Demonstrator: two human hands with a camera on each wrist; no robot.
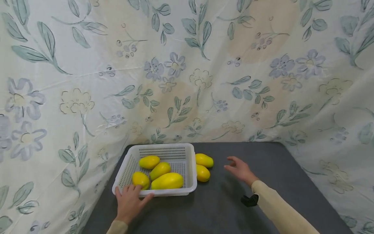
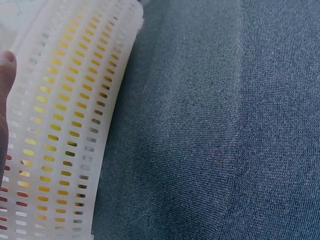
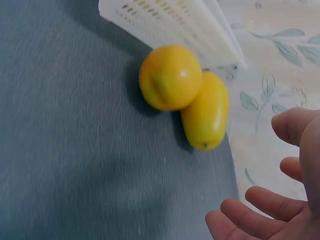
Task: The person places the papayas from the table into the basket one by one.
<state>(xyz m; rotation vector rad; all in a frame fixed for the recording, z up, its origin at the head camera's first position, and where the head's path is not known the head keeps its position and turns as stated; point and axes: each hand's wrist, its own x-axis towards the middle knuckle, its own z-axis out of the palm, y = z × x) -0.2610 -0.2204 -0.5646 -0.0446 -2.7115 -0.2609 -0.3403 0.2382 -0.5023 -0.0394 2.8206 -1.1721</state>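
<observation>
A white plastic basket (image 1: 191,169) with slotted walls holds several yellow, oblong fruits (image 1: 167,181) that look like papayas. My left hand (image 1: 128,202) grips its near rim at the left corner, fingers over the edge and thumb along the outer front wall. In the left wrist view, part of that hand shows against the basket wall (image 2: 75,115). Two more such fruits, a farther one (image 1: 204,160) and a nearer one (image 1: 202,173), lie side by side against the basket's right side. To their right my right hand (image 1: 240,169) hovers with loosely bent, spread fingers, holding nothing.
Everything stands on a dark grey table (image 1: 222,208), its far edge close to a hanging floral cloth (image 1: 204,97). The cloth also runs down both sides. A black band (image 1: 249,200) sits at my right wrist, over a beige sleeve (image 1: 280,208).
</observation>
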